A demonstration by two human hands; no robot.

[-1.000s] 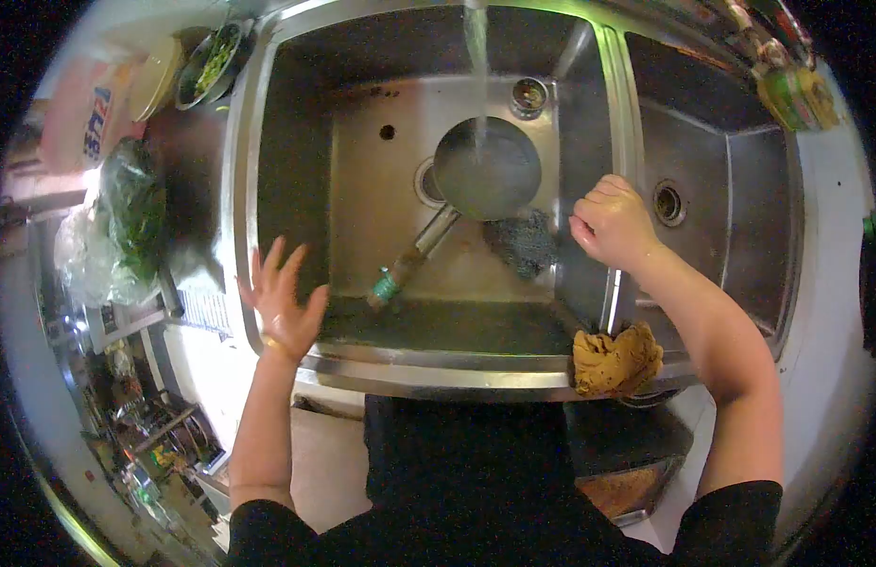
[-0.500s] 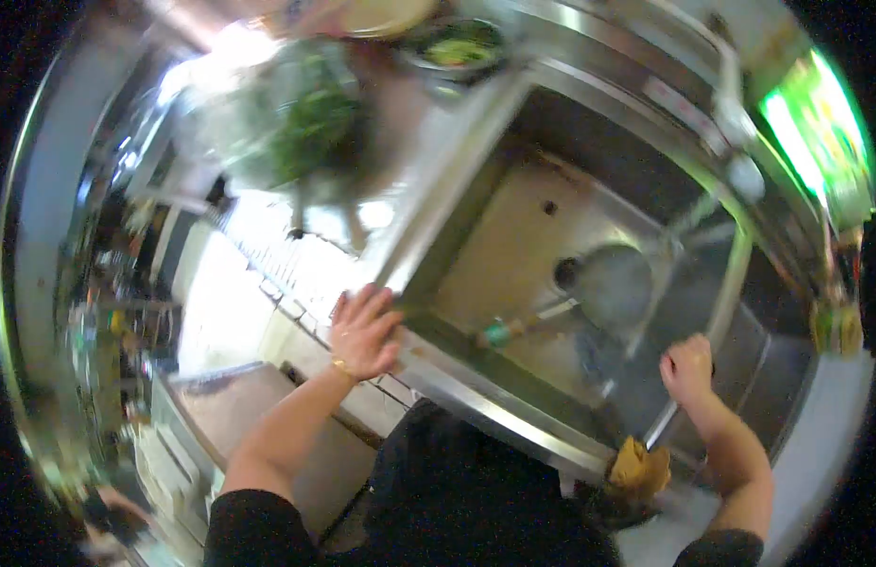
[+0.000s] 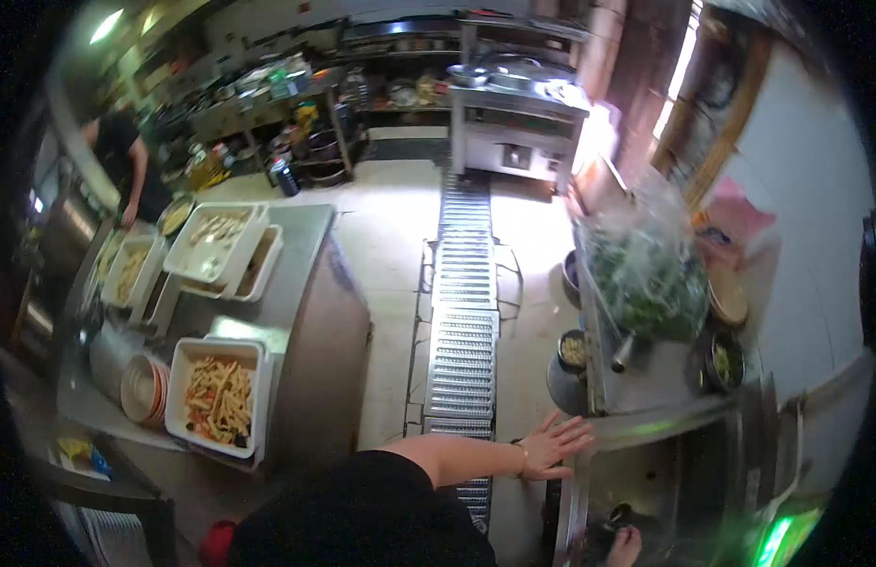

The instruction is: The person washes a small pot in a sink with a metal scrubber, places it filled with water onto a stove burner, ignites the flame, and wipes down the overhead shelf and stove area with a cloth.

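My left hand is stretched out with fingers spread, palm down, by the near corner of the steel sink. Its fingertips overlap the sink's rim; I cannot tell whether they press on it. Lower down, my right hand is over the sink basin, cut off by the bottom of the view. Its visible fingers are curled together, and what they hold, if anything, is hidden. Just beyond them shows a dark round drain opening.
Bagged leafy greens lie on the counter beyond the sink, beside a bowl of cut greens. A floor grate runs along the aisle. Leftward, a steel table bears white food tubs. A co-worker stands behind it.
The view has swung left and up from the sink to the wider kitchen. My left hand stays spread by the sink's rim; the closed right hand now shows only partly at the bottom.
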